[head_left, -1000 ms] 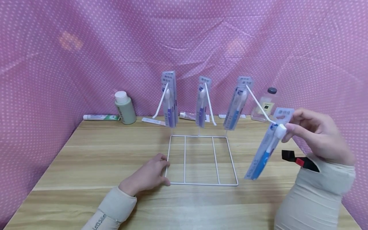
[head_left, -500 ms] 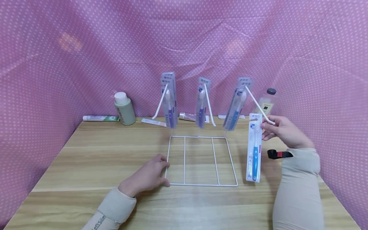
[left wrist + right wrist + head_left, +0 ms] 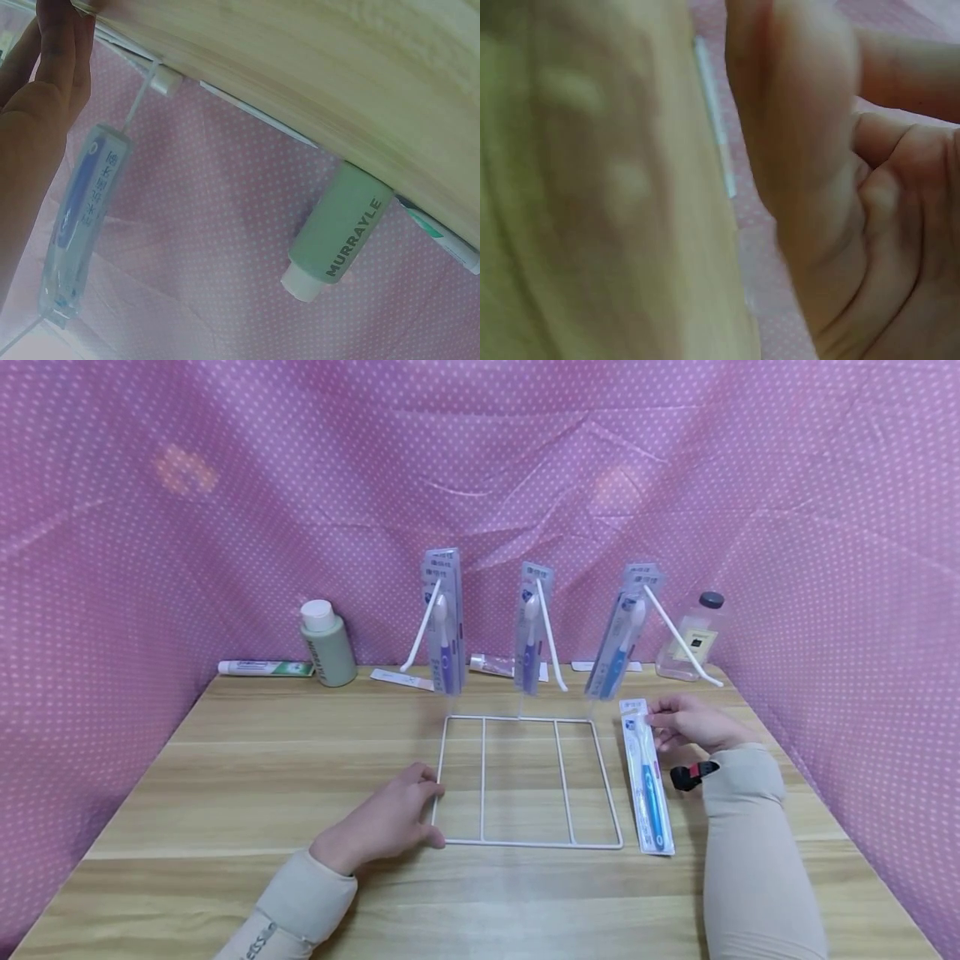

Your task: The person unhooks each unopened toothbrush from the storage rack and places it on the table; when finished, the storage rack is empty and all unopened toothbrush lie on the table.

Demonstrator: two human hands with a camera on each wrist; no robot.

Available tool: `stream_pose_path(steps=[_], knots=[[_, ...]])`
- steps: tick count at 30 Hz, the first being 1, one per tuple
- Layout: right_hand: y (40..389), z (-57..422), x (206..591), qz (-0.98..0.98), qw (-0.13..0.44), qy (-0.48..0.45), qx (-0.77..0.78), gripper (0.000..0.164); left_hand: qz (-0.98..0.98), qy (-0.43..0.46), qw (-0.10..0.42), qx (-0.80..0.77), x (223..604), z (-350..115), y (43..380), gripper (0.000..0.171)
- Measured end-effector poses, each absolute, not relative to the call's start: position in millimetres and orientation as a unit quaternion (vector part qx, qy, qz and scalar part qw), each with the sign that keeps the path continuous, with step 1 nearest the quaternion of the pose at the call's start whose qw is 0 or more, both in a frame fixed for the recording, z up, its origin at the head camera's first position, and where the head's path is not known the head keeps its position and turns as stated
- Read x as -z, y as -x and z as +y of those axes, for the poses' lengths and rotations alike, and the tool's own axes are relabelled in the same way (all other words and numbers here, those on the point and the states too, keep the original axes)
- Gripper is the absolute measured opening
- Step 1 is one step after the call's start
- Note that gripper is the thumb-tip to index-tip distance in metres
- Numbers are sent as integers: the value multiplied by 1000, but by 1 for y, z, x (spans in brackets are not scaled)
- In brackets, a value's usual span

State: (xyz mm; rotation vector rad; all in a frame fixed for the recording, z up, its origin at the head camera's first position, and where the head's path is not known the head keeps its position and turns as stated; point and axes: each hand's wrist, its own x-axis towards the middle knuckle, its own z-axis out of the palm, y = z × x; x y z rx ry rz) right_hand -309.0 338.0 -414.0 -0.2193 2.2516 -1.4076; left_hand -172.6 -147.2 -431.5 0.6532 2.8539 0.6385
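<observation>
A packaged toothbrush (image 3: 651,785) with a blue handle is at the right of the wire rack's base, low over or on the wood table; which, I cannot tell. My right hand (image 3: 693,724) pinches the pack's upper right edge. The right wrist view shows that hand (image 3: 817,172) close up, but no pack. My left hand (image 3: 390,818) rests at the front left corner of the white wire rack (image 3: 525,842), fingers along its left wire. Packaged toothbrushes hang on the rack's left (image 3: 444,635), middle (image 3: 529,643) and right (image 3: 619,643) hooks.
A green bottle (image 3: 330,652) with a white cap and a toothpaste tube (image 3: 266,668) are at the back left. Behind the rack lie a small tube (image 3: 491,665) and a flat pack (image 3: 401,678). A clear bottle (image 3: 688,647) stands behind the right hook's tip (image 3: 712,681).
My right hand has carried the packaged toothbrush away from the right hook's tip, leftward and down beside the rack's base. The left hand stays at the rack's corner.
</observation>
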Motion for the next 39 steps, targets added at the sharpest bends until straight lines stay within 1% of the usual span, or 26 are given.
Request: stream_pose_path(steps=[5,10,14,17,19,23,26,28,30,34,35,37,39], knots=[[312,332,419,847,256,77,459,28,950,-216,73,-213,432,-145,171,69],[313,331,423,854,267,64,441,30,952,-211,78,-209,431,-144,170,68],[312,330,425,856,271,43,439,27,952,-211,77,-208,432,-143,169,68],[310,329,426,864,265,31,426,19,951,-213,74,-209,432,-143,169,68],[311,328,425,871,262,31,415,18,951,-214,73,-210,432,-143,168,68],[310,330,415,889,233,43,392,25,951,-215,70,-211,431,-142,166,68],[307,332,401,889,168,62,420,35,951,-215,69,-210,431,-142,166,68],[304,330,389,876,103,68,467,36,952,-214,70,-208,431,-141,165,68],[301,324,378,849,21,80,522,32,953,-212,71,-207,431,-141,164,69],[293,302,355,729,-132,92,665,14,954,-205,75,-206,431,-140,163,69],[291,296,350,695,-163,100,693,13,954,-205,74,-205,431,-140,163,69],[287,285,342,622,-208,111,747,17,954,-203,75,-205,432,-139,162,69],[284,275,335,565,-232,129,781,26,955,-202,76,-205,431,-138,162,69]])
